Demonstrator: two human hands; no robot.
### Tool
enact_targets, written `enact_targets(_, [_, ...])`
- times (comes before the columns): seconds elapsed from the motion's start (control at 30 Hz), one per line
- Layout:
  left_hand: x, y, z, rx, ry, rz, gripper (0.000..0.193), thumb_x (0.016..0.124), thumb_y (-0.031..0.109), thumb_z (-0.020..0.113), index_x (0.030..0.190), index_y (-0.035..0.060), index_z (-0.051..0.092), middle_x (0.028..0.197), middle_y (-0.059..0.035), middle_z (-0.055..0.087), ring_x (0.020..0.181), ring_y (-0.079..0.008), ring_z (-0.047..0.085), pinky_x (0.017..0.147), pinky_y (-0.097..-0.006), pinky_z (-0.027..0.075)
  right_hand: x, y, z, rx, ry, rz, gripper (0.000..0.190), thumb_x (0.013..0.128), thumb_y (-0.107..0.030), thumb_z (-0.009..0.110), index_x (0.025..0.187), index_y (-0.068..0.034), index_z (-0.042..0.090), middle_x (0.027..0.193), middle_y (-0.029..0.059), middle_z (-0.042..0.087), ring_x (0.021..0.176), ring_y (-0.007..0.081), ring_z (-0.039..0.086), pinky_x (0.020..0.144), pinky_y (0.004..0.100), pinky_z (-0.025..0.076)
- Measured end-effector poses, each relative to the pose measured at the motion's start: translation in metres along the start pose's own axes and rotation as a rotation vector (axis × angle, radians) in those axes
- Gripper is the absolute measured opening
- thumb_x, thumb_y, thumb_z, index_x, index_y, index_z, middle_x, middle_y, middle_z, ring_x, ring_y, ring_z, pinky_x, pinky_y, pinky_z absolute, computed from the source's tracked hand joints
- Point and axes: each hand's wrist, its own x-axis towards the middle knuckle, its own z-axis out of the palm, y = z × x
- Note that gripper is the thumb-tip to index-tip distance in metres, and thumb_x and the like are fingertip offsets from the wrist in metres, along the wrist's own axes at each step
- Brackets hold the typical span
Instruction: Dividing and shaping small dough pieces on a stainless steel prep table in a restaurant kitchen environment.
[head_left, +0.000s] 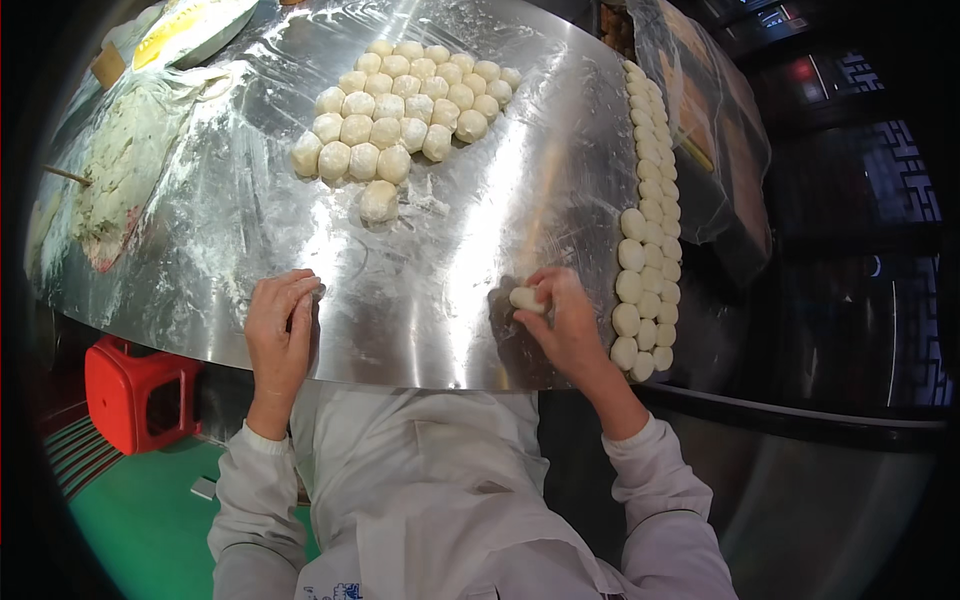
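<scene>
My right hand (562, 315) pinches a small piece of pale dough (528, 299) between thumb and fingers, just over the steel tabletop (397, 315). At the left, my left hand (281, 315) is by the near part of the table with its fingers curled together; its palm side is hidden, and no dough shows in it. One floured dough ball (379, 202) sits at the front of a packed group of round dough balls (387, 106) farther back. Along the right edge runs a long band of smaller, smooth dough pieces (649, 262), close to my right hand.
A heap of pale, green-flecked filling (112, 172) with a stick (67, 175) in it lies at the left. Behind it stands a floury bowl (217, 34). Plastic sheeting (705, 127) covers something beyond the right edge. A red plastic stool (124, 397) stands below left.
</scene>
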Motion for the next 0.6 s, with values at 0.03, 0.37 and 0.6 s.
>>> enact_targets(0.03, [0.0,0.001,0.001,-0.006,0.015,-0.004,0.017,0.093,-0.001,0.06,0.106,0.0001,0.071,0.111,-0.0154,0.071,0.103,-0.0308,0.065,0.092,-0.0375,0.051,-0.012,-0.013,0.002,-0.034,-0.045,-0.103,0.033,0.084,-0.015,0.08,0.101,-0.003,0.054,0.112,0.0167,0.065,0.107,0.0375,0.06,0.09,0.0424,0.049])
enact_targets(0.37, [0.001,0.003,0.003,-0.003,0.039,0.014,0.016,0.093,0.0,0.061,0.105,0.0007,0.071,0.107,-0.014,0.072,0.102,-0.0308,0.065,0.09,-0.0384,0.051,0.028,-0.011,0.056,-0.556,0.115,-0.224,0.07,0.094,-0.047,0.066,0.142,0.002,0.05,0.148,0.0218,0.049,0.137,0.0393,0.045,0.111,0.0525,0.035])
enact_targets(0.6, [-0.003,-0.004,-0.002,0.034,0.015,0.011,0.017,0.094,0.0,0.058,0.106,0.0004,0.07,0.108,-0.0143,0.071,0.102,-0.0321,0.064,0.092,-0.0389,0.05,0.016,0.005,0.01,-0.452,-0.059,-0.138,0.061,0.091,-0.036,0.071,0.136,0.002,0.055,0.14,0.022,0.057,0.131,0.0414,0.049,0.109,0.0557,0.036])
